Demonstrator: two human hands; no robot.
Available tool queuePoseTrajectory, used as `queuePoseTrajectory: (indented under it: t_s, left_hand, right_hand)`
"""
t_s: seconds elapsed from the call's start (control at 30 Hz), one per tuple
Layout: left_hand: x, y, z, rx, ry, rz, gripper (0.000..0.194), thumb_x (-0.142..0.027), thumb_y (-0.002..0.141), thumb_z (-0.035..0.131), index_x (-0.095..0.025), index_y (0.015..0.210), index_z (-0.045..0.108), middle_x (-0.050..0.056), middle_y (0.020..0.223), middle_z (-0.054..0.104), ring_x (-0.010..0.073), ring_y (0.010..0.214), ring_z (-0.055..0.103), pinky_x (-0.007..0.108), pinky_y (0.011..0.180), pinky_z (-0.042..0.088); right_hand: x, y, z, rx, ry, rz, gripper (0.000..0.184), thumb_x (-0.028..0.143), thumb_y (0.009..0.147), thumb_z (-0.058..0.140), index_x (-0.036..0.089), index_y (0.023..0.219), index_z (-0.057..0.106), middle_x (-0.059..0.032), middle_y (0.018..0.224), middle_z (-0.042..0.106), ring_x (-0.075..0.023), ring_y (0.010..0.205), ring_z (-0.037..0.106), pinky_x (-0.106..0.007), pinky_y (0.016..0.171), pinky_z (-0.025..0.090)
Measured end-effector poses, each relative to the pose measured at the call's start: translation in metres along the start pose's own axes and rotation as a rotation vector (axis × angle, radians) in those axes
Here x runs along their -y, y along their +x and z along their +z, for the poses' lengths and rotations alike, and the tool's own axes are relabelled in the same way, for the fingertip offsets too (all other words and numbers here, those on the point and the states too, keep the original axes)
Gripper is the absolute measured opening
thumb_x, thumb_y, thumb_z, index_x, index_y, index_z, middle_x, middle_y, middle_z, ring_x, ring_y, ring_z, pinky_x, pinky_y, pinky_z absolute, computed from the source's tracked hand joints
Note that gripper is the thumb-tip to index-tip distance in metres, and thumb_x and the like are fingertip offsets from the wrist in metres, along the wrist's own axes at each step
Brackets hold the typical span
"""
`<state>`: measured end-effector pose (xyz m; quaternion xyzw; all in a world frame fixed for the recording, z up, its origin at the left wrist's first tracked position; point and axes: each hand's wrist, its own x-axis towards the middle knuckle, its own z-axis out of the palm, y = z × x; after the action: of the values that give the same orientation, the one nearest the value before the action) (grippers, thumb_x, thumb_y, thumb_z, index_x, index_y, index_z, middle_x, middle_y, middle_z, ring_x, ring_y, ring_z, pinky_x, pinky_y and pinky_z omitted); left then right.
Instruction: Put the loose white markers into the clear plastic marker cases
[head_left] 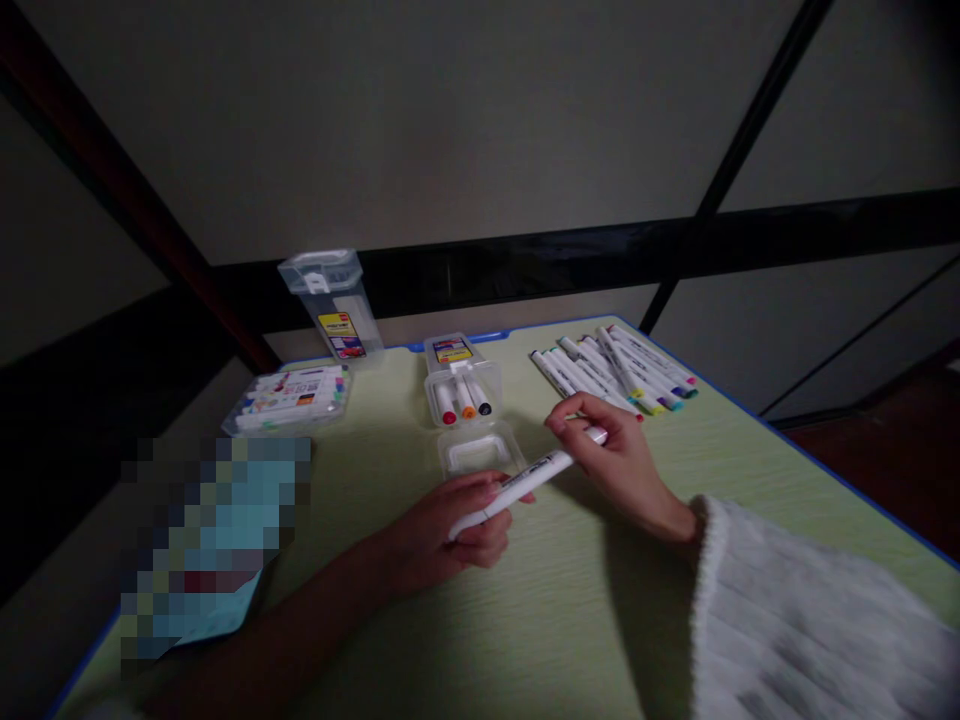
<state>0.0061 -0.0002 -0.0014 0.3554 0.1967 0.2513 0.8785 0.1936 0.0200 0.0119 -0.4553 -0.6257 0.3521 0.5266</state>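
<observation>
A white marker (525, 482) with dark print along its barrel lies slantwise between my hands, above the table. My left hand (442, 530) is closed around its lower left end. At the upper right end, the fingers of my right hand (622, 460) are closed on the tip; whether a cap is there is hard to see. Just beyond, a clear plastic case (463, 352) lies on its side, its lid (480, 455) folded open toward me. Inside show a red-ended, an orange-ended and a black-ended marker (484, 398). Past my right hand, several loose white markers (592, 372) lie heaped together.
An upright clear case (330, 305) stands at the back left. In front of it lies a flat clear box of markers (292, 398). A light blue, partly pixelated object (225, 610) rests on the left. The greenish table (540, 640) has a blue edge and meets a panelled wall.
</observation>
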Motion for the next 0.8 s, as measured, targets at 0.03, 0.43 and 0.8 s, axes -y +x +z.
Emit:
queuePoseTrajectory:
  t_s: [0.03,0.43,0.8]
  left_hand:
    - [0.0004,0.0001,-0.0004,0.003,0.002,0.001,0.019,-0.030,0.080,0.057,-0.013,0.087,0.057,-0.010,0.043,0.029,0.0030,0.036,0.015,0.018,0.039,0.008]
    - [0.0005,-0.0005,-0.0010,-0.014,0.028,-0.007,0.020,-0.032,0.080,0.057,-0.014,0.087,0.056,-0.010,0.043,0.029,0.0033,0.036,0.015,0.019,0.039,0.007]
    - [0.0012,-0.0007,-0.0019,0.009,0.081,0.020,0.025,-0.035,0.081,0.055,-0.013,0.093,0.059,-0.010,0.042,0.027,0.0033,0.035,0.016,0.020,0.038,0.009]
  right_hand:
    - [0.0005,-0.0002,0.0002,-0.001,0.006,0.003,0.012,0.028,0.072,0.054,0.017,0.066,0.053,0.0080,0.042,0.036,-0.0072,0.039,0.028,-0.021,0.039,0.020]
    - [0.0026,-0.0015,0.0014,-0.033,0.004,-0.009,0.011,0.028,0.070,0.059,0.017,0.067,0.055,0.0075,0.044,0.036,-0.0074,0.041,0.030,-0.020,0.040,0.022]
    - [0.0007,0.0005,0.0006,0.042,0.097,-0.031,0.014,0.030,0.071,0.061,0.018,0.077,0.057,0.0048,0.057,0.042,-0.0090,0.050,0.037,-0.022,0.046,0.030]
